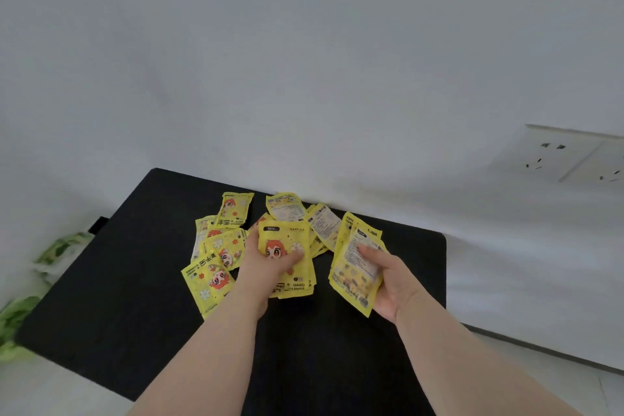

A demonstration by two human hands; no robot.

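Several yellow hand-warmer packets with a red-haired cartoon figure lie scattered on a black table (118, 297). My left hand (266, 267) grips a small stack of packets (287, 246), face up, just above the table's middle. My right hand (388, 280) holds another stack of packets (354, 267), back side up, thumb across the top one. Loose packets (219, 253) lie to the left of my left hand, and more packets (304, 213) lie behind both hands near the wall.
A white wall rises right behind the table, with a double power socket (567, 159) at the right. A green and white bag (33, 280) lies on the floor to the left of the table. The table's near half is bare black surface.
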